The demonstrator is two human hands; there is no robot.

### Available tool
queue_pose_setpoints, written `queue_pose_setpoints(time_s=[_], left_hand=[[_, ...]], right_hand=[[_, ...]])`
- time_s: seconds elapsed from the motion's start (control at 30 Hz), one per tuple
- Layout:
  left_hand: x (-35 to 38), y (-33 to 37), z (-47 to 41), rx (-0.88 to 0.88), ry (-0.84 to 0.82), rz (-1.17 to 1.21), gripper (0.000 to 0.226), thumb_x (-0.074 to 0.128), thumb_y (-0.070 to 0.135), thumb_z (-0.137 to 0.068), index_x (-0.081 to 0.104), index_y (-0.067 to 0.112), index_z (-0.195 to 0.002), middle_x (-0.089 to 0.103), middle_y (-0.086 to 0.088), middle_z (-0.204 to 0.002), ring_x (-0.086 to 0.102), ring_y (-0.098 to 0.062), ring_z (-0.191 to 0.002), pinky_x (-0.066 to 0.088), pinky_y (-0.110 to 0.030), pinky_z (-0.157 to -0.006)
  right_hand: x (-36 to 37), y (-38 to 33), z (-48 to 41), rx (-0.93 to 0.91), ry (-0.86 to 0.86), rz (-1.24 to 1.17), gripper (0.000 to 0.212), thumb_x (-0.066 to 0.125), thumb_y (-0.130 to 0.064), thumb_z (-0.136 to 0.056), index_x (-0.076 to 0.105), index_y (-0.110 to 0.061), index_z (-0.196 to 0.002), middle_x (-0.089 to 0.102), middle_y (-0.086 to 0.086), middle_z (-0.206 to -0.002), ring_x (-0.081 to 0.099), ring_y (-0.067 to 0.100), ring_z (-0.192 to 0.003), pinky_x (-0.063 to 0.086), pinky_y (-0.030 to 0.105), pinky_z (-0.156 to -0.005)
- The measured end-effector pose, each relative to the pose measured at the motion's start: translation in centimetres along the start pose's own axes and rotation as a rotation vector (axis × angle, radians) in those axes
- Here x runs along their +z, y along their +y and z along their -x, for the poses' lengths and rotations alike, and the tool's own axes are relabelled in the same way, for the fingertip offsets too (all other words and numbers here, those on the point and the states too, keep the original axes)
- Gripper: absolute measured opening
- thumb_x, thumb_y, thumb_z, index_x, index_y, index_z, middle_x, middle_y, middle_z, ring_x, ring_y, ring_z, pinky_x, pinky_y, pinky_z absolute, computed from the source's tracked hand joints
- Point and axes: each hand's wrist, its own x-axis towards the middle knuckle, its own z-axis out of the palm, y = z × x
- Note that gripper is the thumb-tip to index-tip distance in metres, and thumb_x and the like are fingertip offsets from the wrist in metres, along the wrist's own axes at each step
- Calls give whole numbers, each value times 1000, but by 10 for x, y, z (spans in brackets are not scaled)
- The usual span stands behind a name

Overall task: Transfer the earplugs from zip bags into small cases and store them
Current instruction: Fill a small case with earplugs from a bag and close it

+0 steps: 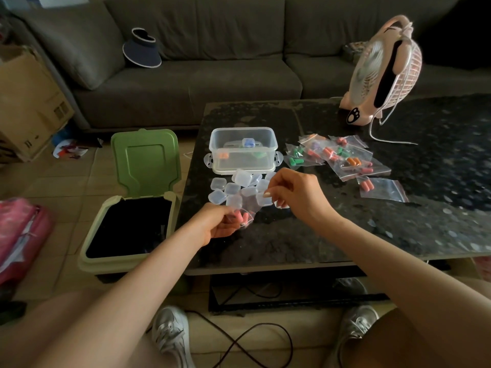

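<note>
A person sits at a black table. The left hand holds a small zip bag just above the table's near left part. Its fingers curl round the bottom of the bag. Two pink earplugs sit inside the bag, next to those fingers. The right hand is close by, a bit higher. Its thumb and first finger pinch the top edge of the same bag, and the other fingers are curled in. The picture is a little blurry there.

Right behind the bag lies a heap of empty small cases, clear and shut, touching each other. Behind the heap stands a clear storage box with no lid on. A few cases lie in it, with blue, orange and green earplugs inside.

To the right of the box is a pile of zip bags with green, orange, pink and purple earplugs. One more bag with pink earplugs lies alone, nearer to the person.

A pink fan stands at the far side of the table. On the floor to the left is a green bin with its lid up. A grey sofa is behind, with a dark sun visor on it.
</note>
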Motion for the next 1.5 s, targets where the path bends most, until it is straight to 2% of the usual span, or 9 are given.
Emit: queue_pose_setpoints(time_s=[0.2,0.37,0.63,0.77,1.0,1.17,1.23,1.4,1.5], left_hand=[[0,0,0,-3,-9,28,14,53,10,-93,61,0,-99,63,-10,-66,59,-8,-40,46,-17,-38],[1,-1,-1,-5,-3,57,20,53,19,-95,58,2,-85,63,-11,-71,60,-14,-56,46,-17,-38],[3,0,4,48,-31,238,26,51,25,-96,63,3,-95,63,-7,-70,59,-11,-56,48,-16,-41],[2,-1,3,129,10,346,30,46,27,-99,62,7,-84,63,0,-56,57,-6,-46,44,-15,-40],[-2,-4,3,194,3,395,67,27,65,-88,62,9,-99,58,1,-56,54,-9,-47,44,-23,-50],[-7,-11,2,278,31,280,30,55,40,-90,59,10,-94,51,-3,-67,46,-9,-53,52,-23,-55],[-12,-14,-1,275,67,280,15,59,24,-91,59,10,-86,51,-5,-69,45,-9,-53,46,-17,-47],[-22,-18,-6,237,161,361,15,57,18,-93,58,8,-81,52,-2,-65,45,-9,-52,40,-15,-40],[-26,-21,-9,187,279,278,17,58,20,-92,57,10,-79,51,-1,-63,45,-9,-51,40,-16,-41]], right_hand=[[-1,-1,-2,4,-12,15,5,65,-7,-86,63,-6,-82,61,-6,-68,58,-1,-55,54,17,-58],[1,-1,-1,-13,-18,17,8,65,-11,-86,61,-4,-86,62,-4,-71,59,-1,-56,53,14,-57],[-2,-4,-2,-16,118,-115,10,62,-10,-88,57,-2,-88,69,6,-76,64,19,-56,57,24,-55],[-4,-6,-7,23,152,-231,12,61,-10,-90,55,1,-91,71,10,-81,67,23,-57,58,29,-55],[8,-6,-15,172,87,-382,17,61,-10,-90,55,4,-95,71,14,-82,71,22,-63,56,23,-56],[19,-5,-23,268,-53,-483,18,60,-16,-91,57,1,-96,71,16,-87,72,23,-71,57,24,-59],[24,2,-28,278,-109,-349,17,59,-22,-92,60,-6,-97,71,11,-93,70,20,-77,58,28,-64],[31,29,-26,69,-189,560,25,62,-14,-87,64,-17,-112,57,5,-118,52,23,-111,51,36,-86],[31,31,-23,54,-227,647,35,64,-12,-85,60,-20,-118,50,6,-125,45,25,-117,48,36,-86]])
